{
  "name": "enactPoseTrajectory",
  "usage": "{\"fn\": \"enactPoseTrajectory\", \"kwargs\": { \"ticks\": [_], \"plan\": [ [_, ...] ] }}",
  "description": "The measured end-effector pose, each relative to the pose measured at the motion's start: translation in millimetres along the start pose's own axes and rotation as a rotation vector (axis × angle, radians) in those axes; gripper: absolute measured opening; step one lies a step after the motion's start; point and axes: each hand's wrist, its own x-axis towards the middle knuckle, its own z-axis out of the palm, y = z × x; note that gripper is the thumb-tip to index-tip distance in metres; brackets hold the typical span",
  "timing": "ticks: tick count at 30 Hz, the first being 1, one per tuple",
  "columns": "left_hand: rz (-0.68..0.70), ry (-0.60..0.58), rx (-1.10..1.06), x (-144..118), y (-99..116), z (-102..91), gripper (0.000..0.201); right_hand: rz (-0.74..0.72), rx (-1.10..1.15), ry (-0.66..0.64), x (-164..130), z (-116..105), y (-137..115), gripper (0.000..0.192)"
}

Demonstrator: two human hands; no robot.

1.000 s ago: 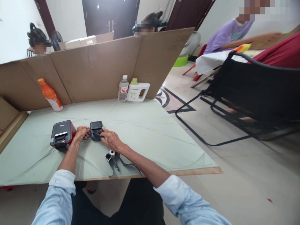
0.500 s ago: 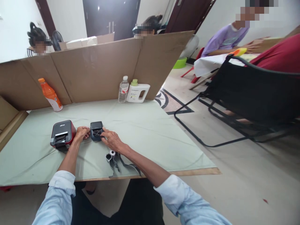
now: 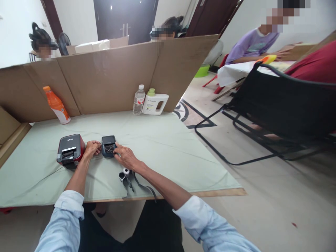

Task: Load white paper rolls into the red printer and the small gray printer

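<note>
Near edge: a small white paper roll (image 3: 126,170) and a grey strap-like piece (image 3: 139,182) are left lying loose on the pale green table cloth (image 3: 170,147), just behind the right wrist.
Right hand (image 3: 126,157): fingertips are pressed into the open top of the small black box-shaped printer (image 3: 108,146); fingers half curled.
Left hand (image 3: 91,148): curled against the printer's left side, steadying it.
Progress: judged early; the compartment is open, and the roll is not yet inside.
Beside: a red-and-black label printer (image 3: 69,150), untouched.
Far: an orange drink bottle (image 3: 56,105) stands by the cardboard screen (image 3: 110,73).
Hidden: the compartment's contents cannot be made out.
</note>
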Motion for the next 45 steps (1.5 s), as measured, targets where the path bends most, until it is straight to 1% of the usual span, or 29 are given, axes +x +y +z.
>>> {"fn": "enactPoseTrajectory", "kwargs": {
  "ticks": [5, 9, 13, 23, 30, 37, 45],
  "plan": [
    [0.1, -0.002, -0.03, -2.3, -0.6, 0.1, 0.047, -0.024, -0.01, -0.016, -0.2, -1.7, 1.0, 0.025],
    [0.164, -0.046, -0.069, -0.1, 2.7, 2.3, 0.056, -0.03, -0.003, -0.002, 0.8, -0.3, 3.5, 0.025],
    [0.173, -0.082, -0.093, 3.8, 5.2, 4.8, 0.062, -0.026, 0.0, 0.0, 1.2, -0.6, 3.8, 0.026],
    [0.163, -0.105, -0.079, 11.4, 4.0, 6.5, 0.063, -0.031, 0.026, 0.008, 0.3, -1.4, 5.6, 0.026],
    [0.202, -0.114, -0.082, 10.9, 2.0, 4.6, 0.063, -0.038, 0.031, 0.02, 1.7, -0.5, 7.3, 0.025],
    [0.233, -0.14, -0.113, 12.1, -3.3, 3.7, 0.066, -0.006, -0.089, 0.022, -1.8, 3.2, 1.2, 0.024],
    [0.256, -0.133, -0.136, 13.2, -12.4, 4.7, 0.062, -0.055, 0.055, 0.125, 1.2, 6.7, 9.3, 0.024]
  ]
}}
